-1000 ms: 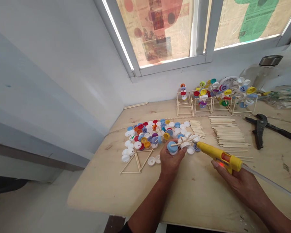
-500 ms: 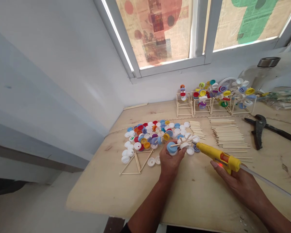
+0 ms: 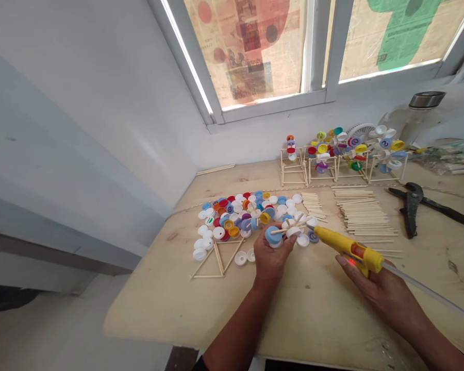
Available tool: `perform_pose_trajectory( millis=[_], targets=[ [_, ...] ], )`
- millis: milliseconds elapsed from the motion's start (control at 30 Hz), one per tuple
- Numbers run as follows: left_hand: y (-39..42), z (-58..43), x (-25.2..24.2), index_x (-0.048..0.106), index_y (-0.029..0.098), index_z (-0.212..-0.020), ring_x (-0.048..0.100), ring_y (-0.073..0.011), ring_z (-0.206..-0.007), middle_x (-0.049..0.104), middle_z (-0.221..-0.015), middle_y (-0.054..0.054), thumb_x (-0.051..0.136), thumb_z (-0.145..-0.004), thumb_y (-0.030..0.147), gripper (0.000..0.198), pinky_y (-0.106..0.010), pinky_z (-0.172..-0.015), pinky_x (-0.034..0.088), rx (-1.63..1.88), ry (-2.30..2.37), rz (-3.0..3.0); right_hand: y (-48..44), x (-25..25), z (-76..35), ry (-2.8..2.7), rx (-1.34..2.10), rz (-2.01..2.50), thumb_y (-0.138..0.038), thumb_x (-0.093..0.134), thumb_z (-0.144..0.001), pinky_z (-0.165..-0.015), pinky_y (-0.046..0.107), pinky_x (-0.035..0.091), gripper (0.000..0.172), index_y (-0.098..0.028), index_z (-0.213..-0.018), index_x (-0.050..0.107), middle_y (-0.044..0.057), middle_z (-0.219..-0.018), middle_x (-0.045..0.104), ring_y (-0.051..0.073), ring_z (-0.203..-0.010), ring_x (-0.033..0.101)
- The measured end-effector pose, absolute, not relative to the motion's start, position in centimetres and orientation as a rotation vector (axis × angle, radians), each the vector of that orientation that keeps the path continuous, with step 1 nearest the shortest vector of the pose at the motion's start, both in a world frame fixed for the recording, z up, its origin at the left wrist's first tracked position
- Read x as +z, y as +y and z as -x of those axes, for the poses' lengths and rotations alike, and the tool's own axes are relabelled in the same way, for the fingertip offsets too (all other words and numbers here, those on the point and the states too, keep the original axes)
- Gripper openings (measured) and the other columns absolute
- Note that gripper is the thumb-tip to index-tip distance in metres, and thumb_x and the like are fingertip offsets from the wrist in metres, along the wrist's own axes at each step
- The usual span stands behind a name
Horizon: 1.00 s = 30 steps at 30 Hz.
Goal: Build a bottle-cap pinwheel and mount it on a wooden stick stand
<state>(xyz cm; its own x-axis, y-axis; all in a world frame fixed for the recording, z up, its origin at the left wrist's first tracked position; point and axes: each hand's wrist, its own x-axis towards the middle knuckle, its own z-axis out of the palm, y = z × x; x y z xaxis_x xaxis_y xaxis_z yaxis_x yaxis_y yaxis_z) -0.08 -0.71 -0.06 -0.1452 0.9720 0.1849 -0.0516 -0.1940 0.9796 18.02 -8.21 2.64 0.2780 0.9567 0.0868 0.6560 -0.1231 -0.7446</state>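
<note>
My left hand [image 3: 271, 257] is closed on a small wheel of bottle caps and wooden sticks [image 3: 279, 231], with a light-blue cap at its left and a white one at its right. My right hand [image 3: 382, 288] grips a yellow hot glue gun [image 3: 344, 246] by its handle, a red light glowing near the thumb. A clear glue stick [image 3: 425, 288] juts from the gun's back end. The nozzle points left, right at the stick ends on the wheel; whether it touches them I cannot tell. Loose bottle caps [image 3: 218, 233] in many colours lie behind my left hand.
Stick frames bearing cap wheels [image 3: 320, 159] stand along the back wall. Wooden sticks [image 3: 365, 214] lie in rows behind the glue gun. Black-handled pliers [image 3: 412, 206] rest at right. A triangular stick frame [image 3: 219, 260] lies left of my left hand. A large clear bottle [image 3: 413, 121] stands back right.
Almost nothing differs; both hands, the cap wheel and the glue gun hold their places. The whole view has shifted very slightly.
</note>
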Motion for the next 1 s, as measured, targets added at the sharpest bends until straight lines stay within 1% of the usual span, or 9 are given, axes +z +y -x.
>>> perform_pose_trajectory(
  millis=[100, 200, 300, 433, 567, 667, 767, 1000],
  targets=[
    [-0.77, 0.09, -0.01, 0.067, 0.016, -0.089, 0.065, -0.0186, -0.069, 0.07, -0.077, -0.005, 0.078, -0.064, 0.038, 0.035, -0.031, -0.067, 0.055, 1.489, 1.182, -1.24, -8.27, 2.55, -18.11, -1.442, 0.531, 1.858, -0.06, 0.053, -0.077, -0.06, 0.026, 0.053, 0.039, -0.024, -0.076, 0.067, 0.001, -0.07, 0.072, 0.021, -0.065, 0.068],
    [-0.77, 0.09, 0.0, 0.067, 0.016, -0.088, 0.065, -0.019, -0.069, 0.07, -0.076, -0.005, 0.078, -0.063, 0.039, 0.036, -0.032, -0.068, 0.055, 1.491, 1.18, -1.233, -8.31, 2.49, -18.03, -1.461, 0.524, 1.842, -0.06, 0.052, -0.077, -0.059, 0.026, 0.053, 0.039, -0.025, -0.076, 0.067, 0.0, -0.068, 0.072, 0.021, -0.064, 0.068],
    [-0.75, 0.09, -0.01, 0.068, 0.017, -0.087, 0.066, -0.0191, -0.068, 0.07, -0.075, -0.004, 0.079, -0.062, 0.039, 0.036, -0.031, -0.066, 0.055, 1.489, 1.179, -1.217, -8.3, 2.6, -17.78, -1.49, 0.531, 1.821, -0.059, 0.052, -0.078, -0.062, 0.027, 0.054, 0.038, -0.024, -0.073, 0.066, 0.0, -0.066, 0.07, 0.022, -0.063, 0.067],
    [-0.78, 0.1, 0.08, 0.068, 0.017, -0.086, 0.065, -0.0181, -0.067, 0.069, -0.074, -0.003, 0.079, -0.062, 0.039, 0.034, -0.03, -0.065, 0.054, 1.492, 1.177, -1.218, -8.24, 2.91, -17.47, -1.474, 0.561, 1.816, -0.061, 0.052, -0.077, -0.063, 0.028, 0.054, 0.04, -0.023, -0.072, 0.066, 0.002, -0.071, 0.072, 0.023, -0.069, 0.069],
    [-0.85, 0.1, 0.24, 0.067, 0.017, -0.087, 0.063, -0.0166, -0.065, 0.068, -0.074, -0.003, 0.079, -0.063, 0.037, 0.033, -0.029, -0.063, 0.053, 1.485, 1.156, -1.212, -8.31, 2.82, -17.55, -1.478, 0.577, 1.803, -0.062, 0.052, -0.076, -0.069, 0.03, 0.054, 0.041, -0.023, -0.075, 0.067, 0.003, -0.076, 0.073, 0.025, -0.074, 0.07],
    [-0.89, 0.11, 0.3, 0.068, 0.017, -0.086, 0.062, -0.0158, -0.063, 0.068, -0.073, -0.002, 0.081, -0.061, 0.036, 0.034, -0.027, -0.062, 0.052, 1.469, 1.146, -1.163, -8.43, 2.55, -17.8, -1.488, 0.557, 1.825, -0.063, 0.052, -0.076, -0.069, 0.03, 0.054, 0.041, -0.024, -0.073, 0.067, 0.002, -0.076, 0.073, 0.025, -0.074, 0.07],
    [-0.88, 0.14, 0.25, 0.068, 0.017, -0.085, 0.064, -0.0169, -0.067, 0.069, -0.074, -0.002, 0.082, -0.06, 0.035, 0.034, -0.028, -0.065, 0.052, 1.468, 1.151, -1.144, -8.46, 2.46, -17.92, -1.48, 0.524, 1.837, -0.064, 0.052, -0.076, -0.068, 0.031, 0.054, 0.043, -0.024, -0.076, 0.068, 0.003, -0.076, 0.073, 0.026, -0.074, 0.069],
    [-0.72, 0.12, -0.25, 0.068, 0.017, -0.086, 0.065, -0.0168, -0.068, 0.069, -0.077, -0.003, 0.081, -0.06, 0.034, 0.034, -0.029, -0.068, 0.053, 1.48, 1.144, -1.142, -8.42, 2.29, -17.76, -1.519, 0.584, 1.791, -0.058, 0.052, -0.079, -0.065, 0.029, 0.053, 0.038, -0.023, -0.078, 0.066, 0.002, -0.074, 0.072, 0.023, -0.072, 0.068]
  ],
)
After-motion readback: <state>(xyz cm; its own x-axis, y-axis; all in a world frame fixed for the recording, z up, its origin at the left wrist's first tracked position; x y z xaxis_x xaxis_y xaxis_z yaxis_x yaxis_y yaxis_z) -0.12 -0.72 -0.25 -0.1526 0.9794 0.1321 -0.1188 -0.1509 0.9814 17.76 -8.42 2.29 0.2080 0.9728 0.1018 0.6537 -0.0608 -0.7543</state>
